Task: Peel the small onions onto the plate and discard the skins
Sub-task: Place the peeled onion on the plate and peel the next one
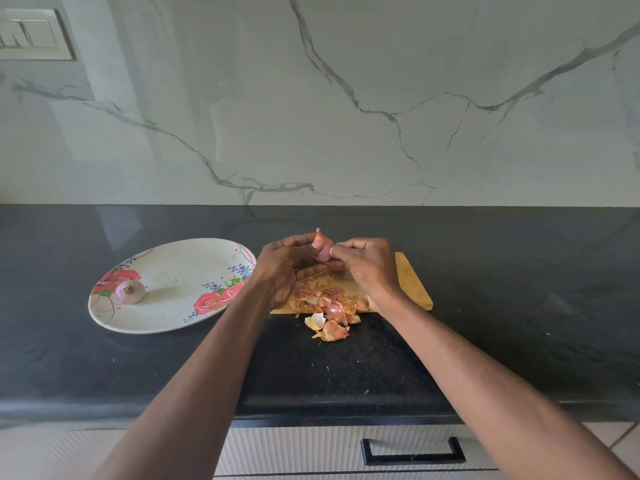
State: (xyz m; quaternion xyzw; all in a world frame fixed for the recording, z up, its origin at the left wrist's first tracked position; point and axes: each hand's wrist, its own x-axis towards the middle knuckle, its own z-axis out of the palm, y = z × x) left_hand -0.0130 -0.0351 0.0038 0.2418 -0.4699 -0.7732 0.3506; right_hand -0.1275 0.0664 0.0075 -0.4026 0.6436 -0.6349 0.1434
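Note:
Between my two hands, above the wooden cutting board [412, 282], is a small pink onion [322, 249] with a pointed tip. My left hand [284, 268] grips it from the left with curled fingers. My right hand [367, 268] pinches its skin on the right side. One peeled onion [130, 291] lies on the left part of the oval floral plate [180, 317]. A heap of orange-pink onion skins [329, 310] covers the board's front edge and spills onto the counter.
The black stone counter [519, 306] runs the full width, with a marble wall behind it. A switch panel [33, 34] is on the wall at top left. Below the counter's front edge is a drawer with a black handle [412, 452].

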